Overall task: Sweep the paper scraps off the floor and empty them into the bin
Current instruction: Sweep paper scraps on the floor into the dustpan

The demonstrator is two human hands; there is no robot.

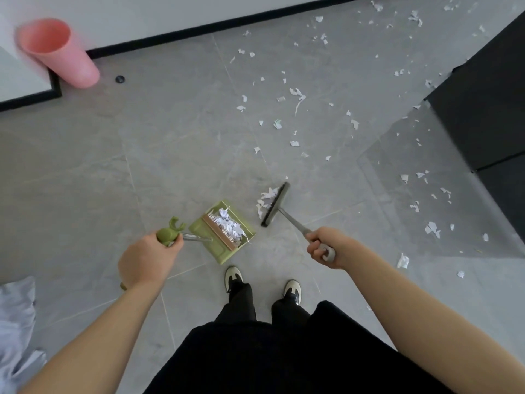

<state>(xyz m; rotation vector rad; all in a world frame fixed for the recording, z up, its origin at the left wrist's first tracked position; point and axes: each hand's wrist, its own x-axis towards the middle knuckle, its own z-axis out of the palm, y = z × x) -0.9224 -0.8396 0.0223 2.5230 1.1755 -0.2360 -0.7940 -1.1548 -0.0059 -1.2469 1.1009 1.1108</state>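
Note:
My left hand (147,258) grips the green handle of a green dustpan (220,247) that rests on the grey floor, with white paper scraps (228,224) lying in its tray. My right hand (324,247) grips the grey handle of a broom (275,204). The broom's head sits on the floor to the right of the dustpan, with a small heap of scraps (264,201) against its left side. Many more torn scraps (297,96) are scattered across the floor towards the far right. A pink bin (58,51) stands at the far left by the wall.
A white wall with a black skirting (199,28) runs along the back. A dark cabinet (488,109) fills the right side. My feet in black-and-white shoes (234,277) stand just behind the dustpan. Pale fabric (15,322) lies at the lower left.

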